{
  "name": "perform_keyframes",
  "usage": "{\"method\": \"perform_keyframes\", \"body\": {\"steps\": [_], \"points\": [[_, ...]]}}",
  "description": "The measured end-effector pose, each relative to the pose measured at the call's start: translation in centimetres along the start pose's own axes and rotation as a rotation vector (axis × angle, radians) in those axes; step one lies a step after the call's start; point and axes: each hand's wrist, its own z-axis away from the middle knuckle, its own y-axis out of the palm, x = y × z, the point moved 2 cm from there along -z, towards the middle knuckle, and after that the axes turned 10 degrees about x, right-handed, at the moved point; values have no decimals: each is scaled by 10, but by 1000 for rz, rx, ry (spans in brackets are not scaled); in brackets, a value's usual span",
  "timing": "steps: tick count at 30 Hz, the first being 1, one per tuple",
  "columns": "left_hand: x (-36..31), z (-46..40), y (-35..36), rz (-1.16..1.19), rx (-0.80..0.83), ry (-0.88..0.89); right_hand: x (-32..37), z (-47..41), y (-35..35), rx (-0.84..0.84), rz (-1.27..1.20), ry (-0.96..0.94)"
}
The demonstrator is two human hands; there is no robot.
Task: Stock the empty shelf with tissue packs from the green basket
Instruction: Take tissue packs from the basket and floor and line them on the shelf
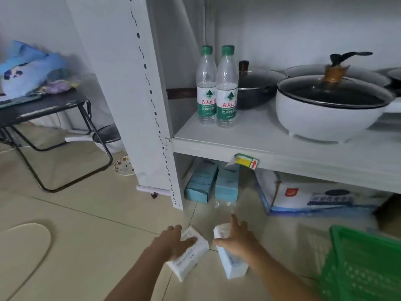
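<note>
My left hand (173, 241) grips a white tissue pack (191, 259), held low above the tiled floor. My right hand (237, 237) grips a second white tissue pack (232, 263), tilted on end beside the first. Both hands are in front of the bottom level of the white shelf unit (217, 146). Two light blue tissue packs (202, 181) stand side by side at the left of that bottom level. The green basket (364, 268) sits on the floor at the lower right; its inside is partly out of view.
On the shelf above stand two water bottles (217, 88), a dark pot (253, 88) and a white pan with a glass lid (329, 107). A white and blue box (303, 196) fills the bottom level's right. A black folding table (43, 118) stands at left.
</note>
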Motion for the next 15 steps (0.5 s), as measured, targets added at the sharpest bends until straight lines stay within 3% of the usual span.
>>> {"method": "perform_keyframes", "body": {"steps": [6, 15], "points": [[7, -36, 35, 150, 46, -2, -17, -26, 28, 67, -56, -8], [23, -35, 47, 335, 65, -189, -30, -36, 30, 36, -140, -30]]}}
